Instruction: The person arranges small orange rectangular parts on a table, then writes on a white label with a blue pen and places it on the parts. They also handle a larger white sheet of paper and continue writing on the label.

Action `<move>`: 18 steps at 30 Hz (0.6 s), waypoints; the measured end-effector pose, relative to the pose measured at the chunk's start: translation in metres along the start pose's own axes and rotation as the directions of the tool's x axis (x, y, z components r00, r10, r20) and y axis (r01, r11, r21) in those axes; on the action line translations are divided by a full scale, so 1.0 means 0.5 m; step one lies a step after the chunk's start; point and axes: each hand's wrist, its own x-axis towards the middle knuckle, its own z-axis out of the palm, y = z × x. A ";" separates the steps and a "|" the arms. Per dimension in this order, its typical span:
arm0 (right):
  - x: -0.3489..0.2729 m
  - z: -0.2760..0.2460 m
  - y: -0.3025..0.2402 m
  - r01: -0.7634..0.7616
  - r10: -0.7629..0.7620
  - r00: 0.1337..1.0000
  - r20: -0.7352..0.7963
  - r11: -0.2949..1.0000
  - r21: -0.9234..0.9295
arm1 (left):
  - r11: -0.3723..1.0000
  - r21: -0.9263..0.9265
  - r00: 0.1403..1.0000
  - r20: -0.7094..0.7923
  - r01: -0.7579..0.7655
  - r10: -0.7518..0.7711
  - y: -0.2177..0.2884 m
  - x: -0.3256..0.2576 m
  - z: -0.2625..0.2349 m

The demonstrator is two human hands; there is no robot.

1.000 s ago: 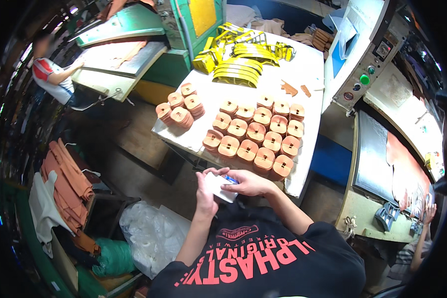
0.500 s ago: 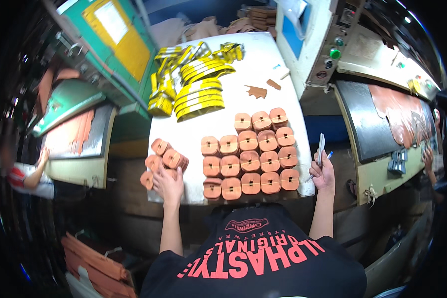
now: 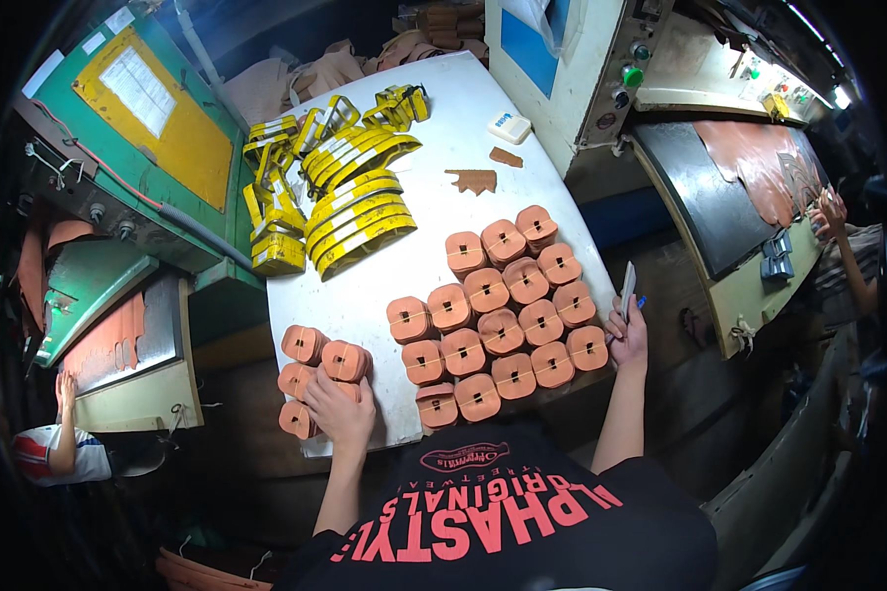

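Observation:
My left hand [image 3: 343, 412] is closed round a stack of tan leather pieces [image 3: 349, 390] at the table's near left, thumb on one side and fingers on the other; the hand hides part of it. Beside it stand several like stacks [image 3: 302, 345]. In my right hand [image 3: 627, 335], raised by the table's right edge, are a thin pale pad [image 3: 628, 286] and a blue-ended pen [image 3: 642, 301]. Between my hands, bundled leather stacks [image 3: 464, 352] with rounded corners, each tied with a thin band, stand in close rows.
Yellow cutting dies [image 3: 360, 222] lie across the far left of the white table [image 3: 434, 202]. Leather scraps [image 3: 473, 181] and a small white box [image 3: 510, 127] lie beyond the stacks. Green machine [image 3: 158, 128] at left, pale machine [image 3: 586, 89] at right; other people's hands [image 3: 830, 212] work at side benches.
The view has turned, so the table appears slanted and shifted. My left hand stays at the left stacks, and my right hand still holds the pad and pen.

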 end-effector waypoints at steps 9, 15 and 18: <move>-0.020 0.036 -0.009 -0.056 0.055 0.997 0.046 0.998 0.022 | 0.996 -0.011 0.996 -0.008 0.091 -0.091 0.038 0.020 0.023; -0.007 0.007 -0.013 -0.070 0.058 0.994 0.098 0.989 0.128 | 0.994 0.064 0.996 -0.013 0.085 -0.085 0.052 0.022 0.015; -0.009 0.023 -0.005 0.006 -0.021 0.997 0.074 0.980 0.197 | 0.995 0.037 0.995 -0.029 0.095 -0.094 0.044 0.011 0.033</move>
